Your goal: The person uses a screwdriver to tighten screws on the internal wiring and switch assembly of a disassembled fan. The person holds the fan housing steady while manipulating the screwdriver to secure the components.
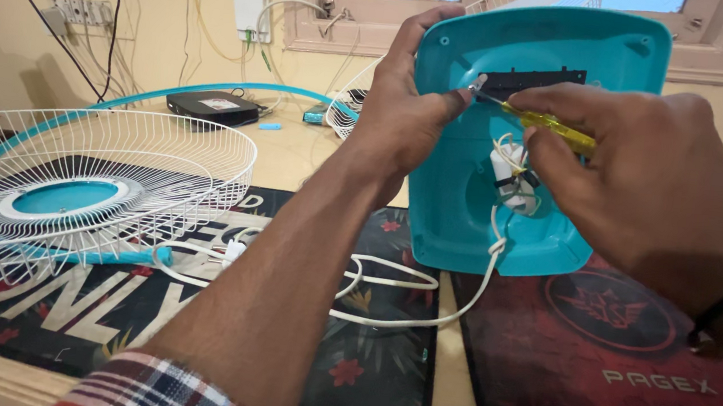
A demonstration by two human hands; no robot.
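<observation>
Fan is in pieces, work sits mid-way as far as it shows. Left hand (403, 113) is wrapped around the upper left edge of the teal fan base (569, 54), fingers behind, thumb in front, holding it upright and tilted toward the camera with its hollow inside facing out. Lower edge of the base rests on or just over the counter (313, 148) at the seam between the two mats. Right hand (646, 172) is closed around a yellow screwdriver (552, 125), tip at the left end of the black panel (534, 82) inside the base, right by the left thumb. Can't tell if a screw is under the tip; too small.

Done, judging from how it lies: white wire fan guard (82, 189) is off and lying flat on the floral mat (362, 357) at left, teal hub in its middle. Inner white part and wiring (510, 175) in the base are exposed. White cord (387, 297) trails out the bottom of the base, looped across the mat.

Left: black panel is in place inside the base, tool on it. Nothing reassembled. Red mat (615, 368) lies under the right wrist. Small black box (214, 106) sits far back on the counter, untouched.
</observation>
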